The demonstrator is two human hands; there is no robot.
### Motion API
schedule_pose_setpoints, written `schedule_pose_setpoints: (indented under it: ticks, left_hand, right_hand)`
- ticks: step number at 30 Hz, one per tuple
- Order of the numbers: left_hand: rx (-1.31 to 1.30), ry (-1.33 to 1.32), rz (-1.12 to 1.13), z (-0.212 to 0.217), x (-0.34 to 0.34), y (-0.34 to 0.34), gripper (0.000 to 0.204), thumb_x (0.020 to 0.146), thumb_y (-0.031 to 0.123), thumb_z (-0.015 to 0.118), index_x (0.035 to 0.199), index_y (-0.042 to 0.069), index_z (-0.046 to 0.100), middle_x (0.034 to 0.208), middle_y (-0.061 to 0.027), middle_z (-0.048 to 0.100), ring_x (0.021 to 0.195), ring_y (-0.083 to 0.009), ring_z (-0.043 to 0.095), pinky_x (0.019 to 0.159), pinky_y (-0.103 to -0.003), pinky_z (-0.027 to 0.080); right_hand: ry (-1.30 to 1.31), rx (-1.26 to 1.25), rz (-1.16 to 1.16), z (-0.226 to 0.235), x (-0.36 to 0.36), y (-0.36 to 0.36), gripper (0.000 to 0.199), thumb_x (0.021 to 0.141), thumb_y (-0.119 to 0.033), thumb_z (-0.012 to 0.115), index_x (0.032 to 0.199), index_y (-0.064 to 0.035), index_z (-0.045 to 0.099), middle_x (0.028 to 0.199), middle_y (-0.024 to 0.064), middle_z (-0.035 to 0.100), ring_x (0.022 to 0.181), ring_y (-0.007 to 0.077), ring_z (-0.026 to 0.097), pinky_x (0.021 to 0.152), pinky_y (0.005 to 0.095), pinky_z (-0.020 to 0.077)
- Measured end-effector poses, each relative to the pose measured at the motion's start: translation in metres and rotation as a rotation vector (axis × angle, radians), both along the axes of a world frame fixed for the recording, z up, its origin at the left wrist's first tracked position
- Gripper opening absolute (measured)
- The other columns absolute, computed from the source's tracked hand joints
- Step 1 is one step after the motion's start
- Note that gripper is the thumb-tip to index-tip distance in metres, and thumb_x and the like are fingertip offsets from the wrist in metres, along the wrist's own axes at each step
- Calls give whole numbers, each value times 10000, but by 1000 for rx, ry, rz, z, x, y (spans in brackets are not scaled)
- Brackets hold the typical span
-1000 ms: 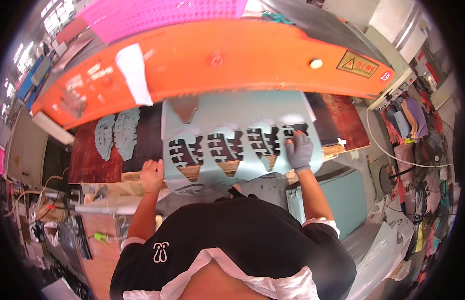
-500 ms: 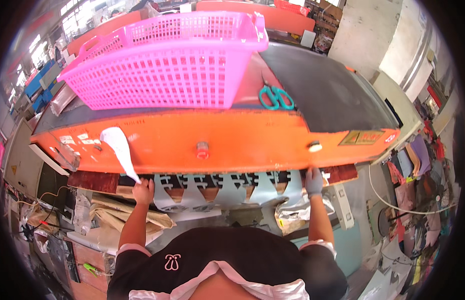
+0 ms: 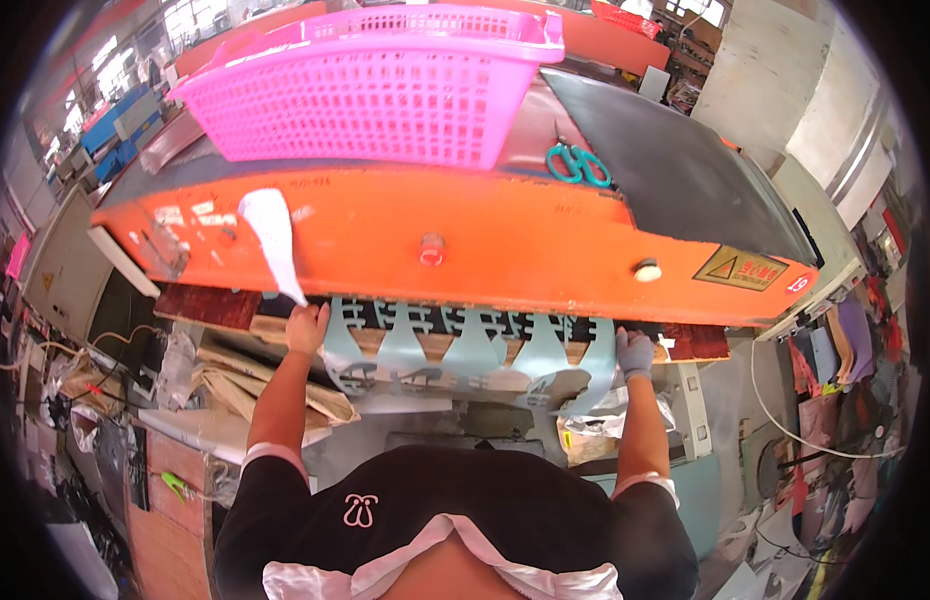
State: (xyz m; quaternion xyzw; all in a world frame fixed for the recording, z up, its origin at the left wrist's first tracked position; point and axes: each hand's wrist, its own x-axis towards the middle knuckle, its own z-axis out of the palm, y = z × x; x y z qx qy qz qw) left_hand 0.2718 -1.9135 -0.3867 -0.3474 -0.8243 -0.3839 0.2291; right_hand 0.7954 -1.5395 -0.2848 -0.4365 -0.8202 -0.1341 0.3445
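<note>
A pale grey-green sheet (image 3: 440, 372) with rows of cut-out shapes hangs over the front of the work bed, below the orange machine beam (image 3: 365, 245). Bare, my left hand (image 3: 308, 328) has its fingers closed at the sheet's left edge. In a grey glove, my right hand (image 3: 635, 352) grips the opposite edge, fingers curled. The sheet spans the gap between both hands, its far part hidden under the beam. Just above my left hand ends a white tapering strip (image 3: 275, 240) that hangs down the beam's front.
On the machine top stand a pink plastic basket (image 3: 355, 110) and teal-handled scissors (image 3: 577, 163). The beam carries a red button (image 3: 432, 250) and a pale knob (image 3: 647, 269). Brown paper (image 3: 255, 380) lies below left, a plastic bag (image 3: 605, 430) below right. Coloured material pieces (image 3: 823, 350) hang at the right.
The view has shifted, so the machine sits higher and further right. More of the sheet shows in front of the beam. My right fingers now show fully at its edge.
</note>
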Motion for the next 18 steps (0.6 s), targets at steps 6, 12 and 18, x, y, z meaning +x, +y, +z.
schedule_pose_setpoints:
  ticks: [6, 12, 18]
  left_hand:
    - [55, 75, -77, 3, 24, -14, 388, 838, 323, 583, 585, 33, 534, 703, -133, 541, 761, -342, 543, 652, -465, 448]
    - [36, 82, -70, -9, 90, -86, 377, 796, 286, 625, 542, 50, 477, 654, -105, 499, 692, -308, 525, 586, -438, 431]
    - [65, 95, -113, -17, 153, -177, 345, 758, 209, 657, 531, 60, 444, 618, -100, 457, 620, -310, 486, 531, -429, 396]
  right_hand:
    - [138, -203, -83, 2, 13, -21, 443, 844, -379, 479, 674, -25, 682, 707, 216, 631, 741, 377, 620, 741, 463, 472]
    - [179, -298, -222, -26, 68, -86, 468, 854, -410, 479, 710, -12, 680, 729, 220, 632, 739, 390, 617, 698, 479, 456]
    - [354, -268, -346, -58, 132, -169, 491, 873, -475, 490, 755, -45, 695, 671, 148, 640, 650, 282, 618, 634, 411, 456]
